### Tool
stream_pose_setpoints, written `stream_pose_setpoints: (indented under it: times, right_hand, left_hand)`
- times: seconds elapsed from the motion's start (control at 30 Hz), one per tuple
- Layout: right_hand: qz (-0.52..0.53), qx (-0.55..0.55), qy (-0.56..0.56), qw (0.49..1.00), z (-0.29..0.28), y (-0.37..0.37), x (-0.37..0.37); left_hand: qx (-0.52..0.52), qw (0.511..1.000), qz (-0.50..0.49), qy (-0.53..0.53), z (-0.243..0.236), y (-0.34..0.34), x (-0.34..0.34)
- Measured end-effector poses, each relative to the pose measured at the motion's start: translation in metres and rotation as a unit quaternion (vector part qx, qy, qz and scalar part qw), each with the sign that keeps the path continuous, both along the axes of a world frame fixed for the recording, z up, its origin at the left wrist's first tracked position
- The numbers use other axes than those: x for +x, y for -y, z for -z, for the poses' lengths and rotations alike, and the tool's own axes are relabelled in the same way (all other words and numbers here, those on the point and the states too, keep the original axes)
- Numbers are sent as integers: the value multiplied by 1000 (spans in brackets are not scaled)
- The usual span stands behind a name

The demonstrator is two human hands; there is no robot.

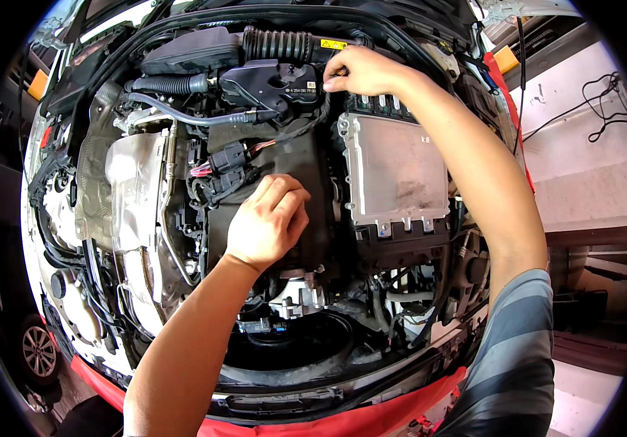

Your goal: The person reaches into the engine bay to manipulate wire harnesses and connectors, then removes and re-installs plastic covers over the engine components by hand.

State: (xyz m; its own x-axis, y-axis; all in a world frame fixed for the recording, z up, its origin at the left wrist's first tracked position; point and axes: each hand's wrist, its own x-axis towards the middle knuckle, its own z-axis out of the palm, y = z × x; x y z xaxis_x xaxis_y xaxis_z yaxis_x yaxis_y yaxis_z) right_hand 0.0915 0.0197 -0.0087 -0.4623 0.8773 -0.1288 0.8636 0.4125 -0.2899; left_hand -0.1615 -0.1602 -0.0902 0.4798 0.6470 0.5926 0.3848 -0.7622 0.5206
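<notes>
My right hand (368,71) reaches to the back of a car's engine bay, its fingers bent together at the right edge of a black plastic housing (255,84). A black wiring harness (313,125) runs up to just below these fingertips; whether they grip it is hidden. My left hand (268,220) is curled over the dark engine cover (313,175), knuckles up, its fingertips and palm out of sight. Just beyond it lie black electrical connectors (227,158) with coloured wires. A silver control module (397,164) sits to the right, under my right forearm.
A ribbed black air duct (278,45) and a thinner hose (171,84) cross the back. Silver heat shields (137,171) stand at the left. Red covers (371,411) line the front edge. Beyond the car, a black cable (608,109) lies on a pale surface at the right.
</notes>
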Motion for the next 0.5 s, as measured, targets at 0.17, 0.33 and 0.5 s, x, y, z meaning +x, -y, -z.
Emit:
stream_pose_setpoints:
  times: [0.17,0.33,0.5]
  right_hand:
    - [81,-67,81,991,-12,-14,-20]
    - [46,-79,133,987,-12,-24,-25]
    - [-5,-26,193,981,-15,-22,-40]
  left_hand:
    - [-2,1000,-1,0,0,1,0]
    - [-2,1000,-1,2,3,0,1]
    - [7,1000,-4,-4,0,0,-1]
